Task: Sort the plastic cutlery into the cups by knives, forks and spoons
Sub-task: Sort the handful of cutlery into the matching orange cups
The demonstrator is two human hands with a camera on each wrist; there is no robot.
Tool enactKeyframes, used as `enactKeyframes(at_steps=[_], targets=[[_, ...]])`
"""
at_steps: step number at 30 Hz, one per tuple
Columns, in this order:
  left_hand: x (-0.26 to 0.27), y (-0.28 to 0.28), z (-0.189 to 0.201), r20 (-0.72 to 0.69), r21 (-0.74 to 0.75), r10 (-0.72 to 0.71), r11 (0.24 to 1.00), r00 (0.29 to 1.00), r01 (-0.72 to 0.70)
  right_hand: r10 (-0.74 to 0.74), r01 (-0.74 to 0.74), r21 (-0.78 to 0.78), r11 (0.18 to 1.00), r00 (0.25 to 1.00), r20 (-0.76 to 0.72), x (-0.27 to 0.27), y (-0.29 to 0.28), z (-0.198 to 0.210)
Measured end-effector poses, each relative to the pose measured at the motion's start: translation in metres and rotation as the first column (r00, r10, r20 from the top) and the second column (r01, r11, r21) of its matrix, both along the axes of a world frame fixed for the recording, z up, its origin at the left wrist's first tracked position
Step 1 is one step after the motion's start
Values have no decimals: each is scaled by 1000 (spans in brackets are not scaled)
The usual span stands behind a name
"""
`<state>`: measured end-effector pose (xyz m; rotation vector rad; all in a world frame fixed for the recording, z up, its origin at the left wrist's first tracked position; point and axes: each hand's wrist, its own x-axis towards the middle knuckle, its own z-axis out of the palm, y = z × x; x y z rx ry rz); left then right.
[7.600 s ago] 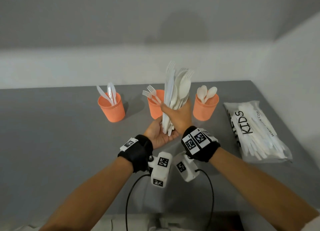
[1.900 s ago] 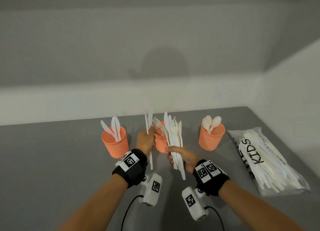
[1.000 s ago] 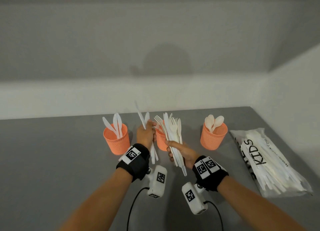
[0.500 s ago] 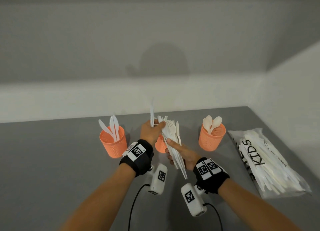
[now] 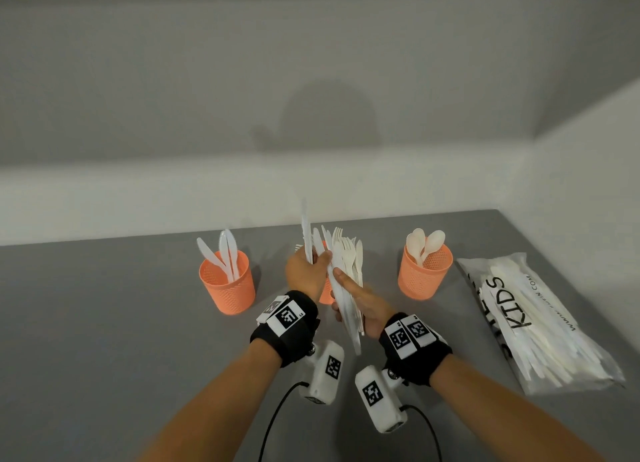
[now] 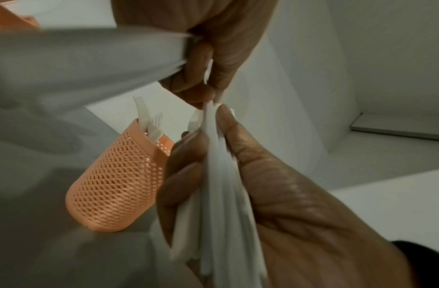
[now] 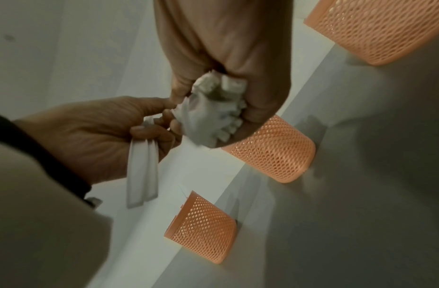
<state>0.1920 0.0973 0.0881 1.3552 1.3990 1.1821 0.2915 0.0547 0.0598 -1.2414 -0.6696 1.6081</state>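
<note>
left hand fingers curled round two knives | right hand fingers clamp cutlery bundle, touching left fingers | fork cup just behind both

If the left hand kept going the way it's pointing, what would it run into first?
Probably the middle orange cup, the one holding forks. The left hand, gripping a few knives, points forward at it, and the cup sits just beyond the knuckles. Depth is hard to judge here.
</note>
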Motion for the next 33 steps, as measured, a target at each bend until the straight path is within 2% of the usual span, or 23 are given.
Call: enactKeyframes(at_steps=[3, 6, 11, 14, 16, 18, 20, 21, 24, 31, 33], targets=[[-3, 3, -5, -59, -5, 3, 1000, 998, -3, -7, 7, 20, 1000, 1000, 1, -2, 0, 2], [-9, 6, -5, -30, -8, 65, 998, 997, -65, 24, -24, 50, 998, 1000, -7, -3, 1, 7], [-47, 28, 9, 159, -56, 242, 970, 957, -236, 20, -18, 51, 999, 999, -39, -3, 7, 6], [-75, 47, 28, 350, -123, 333, 943, 876, -310, 81, -78, 57, 995, 995, -61, -3, 7, 7], [-92, 59, 46, 427, -66, 368, 924, 826, -377, 123, -120, 62, 991, 991, -49, -3, 8, 8], [-108, 70, 63, 380, 61, 387, 896, 840, -440, 154, -152, 73, 986, 988, -24, -1, 11, 7], [-123, 81, 71, 269, 199, 420, 856, 867, -477, 171, -170, 69, 983, 985, -6, 0, 14, 8], [-129, 86, 70, 236, 223, 435, 846, 869, -485, 181, -180, 70, 981, 983, -9, 1, 14, 9], [-138, 96, 52, 177, 185, 457, 854, 872, -485, 169, -167, 50, 985, 984, -53, 5, 17, 12], [-135, 94, -17, 96, 90, 432, 894, 897, -440, 124, -124, -11, 992, 992, 32, 3, 22, 8], [-136, 90, -26, 19, 99, 401, 911, 916, -401, 124, -124, -3, 992, 992, 18, 0, 22, 6]])
